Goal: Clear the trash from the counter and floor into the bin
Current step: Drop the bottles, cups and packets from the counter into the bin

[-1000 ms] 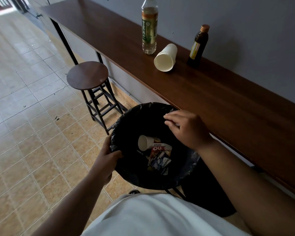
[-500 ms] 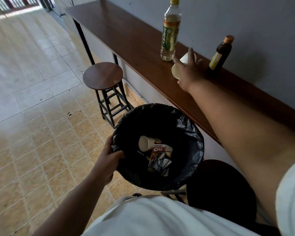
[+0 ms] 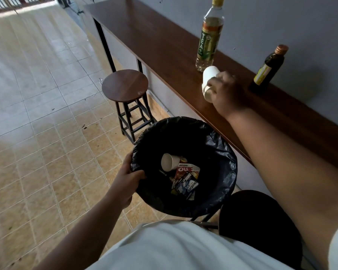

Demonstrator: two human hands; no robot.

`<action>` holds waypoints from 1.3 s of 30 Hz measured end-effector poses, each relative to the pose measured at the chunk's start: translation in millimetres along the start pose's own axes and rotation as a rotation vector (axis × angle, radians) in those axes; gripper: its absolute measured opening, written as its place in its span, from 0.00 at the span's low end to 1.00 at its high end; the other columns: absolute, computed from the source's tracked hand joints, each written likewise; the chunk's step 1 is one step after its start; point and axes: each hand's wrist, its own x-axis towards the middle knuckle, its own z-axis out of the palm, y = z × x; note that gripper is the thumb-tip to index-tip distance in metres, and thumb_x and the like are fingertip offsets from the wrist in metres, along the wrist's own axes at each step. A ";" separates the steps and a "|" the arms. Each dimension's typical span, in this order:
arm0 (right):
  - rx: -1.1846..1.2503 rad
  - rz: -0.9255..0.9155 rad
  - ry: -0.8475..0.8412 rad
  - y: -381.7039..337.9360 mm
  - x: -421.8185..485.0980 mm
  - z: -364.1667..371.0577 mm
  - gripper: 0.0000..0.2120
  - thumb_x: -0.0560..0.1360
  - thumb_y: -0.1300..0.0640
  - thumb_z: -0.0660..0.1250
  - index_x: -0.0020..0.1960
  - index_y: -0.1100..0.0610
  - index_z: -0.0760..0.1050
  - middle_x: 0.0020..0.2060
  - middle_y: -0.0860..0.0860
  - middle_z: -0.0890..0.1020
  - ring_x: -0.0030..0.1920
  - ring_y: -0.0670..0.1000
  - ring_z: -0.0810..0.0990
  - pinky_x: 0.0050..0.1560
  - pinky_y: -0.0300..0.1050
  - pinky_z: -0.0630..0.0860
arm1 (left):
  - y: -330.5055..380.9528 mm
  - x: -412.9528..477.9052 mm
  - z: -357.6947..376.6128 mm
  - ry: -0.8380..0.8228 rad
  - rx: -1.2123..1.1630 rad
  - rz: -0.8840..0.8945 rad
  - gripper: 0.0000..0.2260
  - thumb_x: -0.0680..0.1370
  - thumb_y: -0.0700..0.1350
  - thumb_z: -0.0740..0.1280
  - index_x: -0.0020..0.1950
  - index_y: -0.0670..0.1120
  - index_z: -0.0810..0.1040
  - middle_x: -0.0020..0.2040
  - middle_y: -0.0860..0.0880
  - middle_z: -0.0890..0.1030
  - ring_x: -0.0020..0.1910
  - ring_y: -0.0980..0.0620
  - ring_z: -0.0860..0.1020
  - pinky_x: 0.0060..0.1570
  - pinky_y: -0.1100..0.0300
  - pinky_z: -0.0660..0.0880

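1. Two hands in view, both busy: L hand (image 3: pixel 128 181) grips the near-left rim of the bin (image 3: pixel 219 145), fingers curled over the black liner; R hand (image 3: pixel 227 92) is wrapped round a white paper cup (image 3: pixel 208 75) on the counter (image 3: pixel 144 30).
2. Cup lies on its side w/ its closed end pointing away from the front edge; open end is hidden under the R hand. It sits near the counter's front edge, just in front of the tea bottle (image 3: pixel 209 36).
3. Tea bottle stands upright, toward the wall side, approx. a third full of pale liquid; green label reads "TEA+".
4. Small dark bottle (image 3: pixel 269 67) w/ copper cap & yellow label stands upright at the back edge by the wall, apart from the cup, to its right.
5. Bin is held up beside the counter's front edge, below counter level. Inside: another paper cup (image 3: pixel 169 162) on its side, plus a red-and-white wrapper (image 3: pixel 185 170) & a blue pack (image 3: pixel 187 187) touching each other at the bottom.
6. Round wooden stool (image 3: pixel 125 85) stands on the tiled floor (image 3: pixel 37 94) beyond the bin, close to the counter.
7. Second dark stool (image 3: pixel 260 217) sits right of the bin, partly behind the R arm.
8. Floor shows a few small dark specks; can't tell what they are.
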 end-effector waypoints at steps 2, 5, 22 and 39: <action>0.006 -0.015 0.043 -4.2 -12.7 -2.9 0.08 0.72 0.60 0.68 0.52 0.57 0.80 0.60 0.59 0.77 0.57 0.64 0.75 0.54 0.54 0.74 | 0.6 2.2 -0.3 -0.002 0.002 -0.006 0.31 0.74 0.25 0.60 0.68 0.55 0.68 0.58 0.43 0.78 0.50 0.46 0.83 0.40 0.55 0.81; 0.062 -0.001 0.094 -10.4 -26.8 -7.7 0.07 0.71 0.60 0.70 0.49 0.57 0.82 0.59 0.58 0.79 0.57 0.62 0.75 0.53 0.51 0.74 | 0.9 5.6 -1.7 -0.006 0.010 -0.017 0.32 0.74 0.25 0.60 0.70 0.55 0.67 0.59 0.43 0.77 0.53 0.43 0.81 0.40 0.54 0.82; 0.402 -0.292 -0.460 -113.7 -186.4 39.6 0.10 0.67 0.59 0.74 0.48 0.53 0.85 0.57 0.59 0.81 0.60 0.62 0.77 0.59 0.56 0.77 | 1.1 15.4 -18.8 -0.034 0.042 -0.017 0.30 0.74 0.25 0.60 0.67 0.54 0.69 0.57 0.41 0.78 0.51 0.41 0.81 0.42 0.48 0.82; 0.354 0.074 0.035 -88.8 -141.0 -4.9 0.06 0.72 0.60 0.72 0.48 0.59 0.84 0.45 0.54 0.85 0.48 0.52 0.81 0.48 0.46 0.79 | 8.6 28.7 -53.9 -0.099 0.104 -0.049 0.33 0.74 0.26 0.60 0.70 0.58 0.68 0.63 0.42 0.76 0.59 0.38 0.77 0.56 0.34 0.76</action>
